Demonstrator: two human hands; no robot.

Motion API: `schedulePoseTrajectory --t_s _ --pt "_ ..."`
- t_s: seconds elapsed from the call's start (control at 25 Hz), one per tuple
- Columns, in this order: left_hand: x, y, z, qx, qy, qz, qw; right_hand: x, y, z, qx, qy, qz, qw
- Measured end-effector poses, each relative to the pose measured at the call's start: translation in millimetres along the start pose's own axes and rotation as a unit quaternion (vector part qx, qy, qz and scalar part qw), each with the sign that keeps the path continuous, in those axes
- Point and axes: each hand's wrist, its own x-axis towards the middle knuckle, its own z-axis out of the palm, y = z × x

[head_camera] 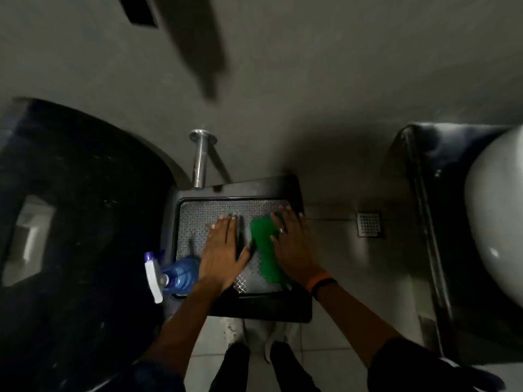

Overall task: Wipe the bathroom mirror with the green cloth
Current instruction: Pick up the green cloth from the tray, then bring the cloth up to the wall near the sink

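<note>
The green cloth [264, 250] lies flat on the textured metal top of a black box-like stand [254, 306] below me. My right hand [291, 247] rests palm down, fingers spread, along the cloth's right edge and touches it without gripping. My left hand [223, 247] lies flat on the stand just left of the cloth, with a narrow dark strip between them. A blue spray bottle [175, 274] with a white trigger lies on its side at the stand's front left corner, beside my left wrist. No mirror can be made out in this dim, blurred view.
A black rounded counter [85, 207] fills the left side. A steel pipe [201, 159] runs from the wall to the stand's back. At the right is a white basin [498, 210] on a dark unit. A floor drain [370, 224] sits in the tiles.
</note>
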Motion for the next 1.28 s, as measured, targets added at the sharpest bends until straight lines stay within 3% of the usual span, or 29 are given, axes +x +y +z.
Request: schedulePoseTrajectory --t_s 0.16,0.24,0.4,0.64,0.84,0.96,1.08,1.16,1.28 --pt "3.1 -20.1 63.5 0.014 -0.026 -0.012 0.999 -7.9 17.6 71.8 0.04 -0.061 0.012 0.997" --pt "1.5 -21.3 82.3 0.004 -0.023 -0.025 0.999 -13.5 21.8 89.7 0.092 -0.049 0.016 0.994" --pt "-0.1 -26.7 101.3 0.008 0.023 -0.011 1.0 -1.4 25.5 96.5 0.157 0.027 0.032 0.987" --pt "-4.5 -18.5 67.6 0.012 0.045 0.023 0.999 13.2 8.5 59.2 0.171 0.023 0.067 0.983" --pt "0.3 35.6 -26.3 0.05 0.157 0.12 0.979 -0.7 -15.8 -39.5 0.248 0.18 0.093 0.947" --pt "20.6 90.8 -115.6 0.04 0.219 0.177 0.959 7.5 -28.0 -137.3 0.294 0.28 0.082 0.91" --pt "35.5 155.9 -227.2 0.033 0.311 0.243 0.918 14.8 -41.2 -262.4 0.333 0.358 0.071 0.87" --pt "36.8 201.0 -302.7 0.031 0.374 0.284 0.882 14.2 -52.5 -347.7 0.296 0.424 0.035 0.855" --pt "30.8 259.9 -407.6 0.018 0.447 0.332 0.831 15.3 -68.6 -464.1 0.281 0.523 -0.005 0.805"
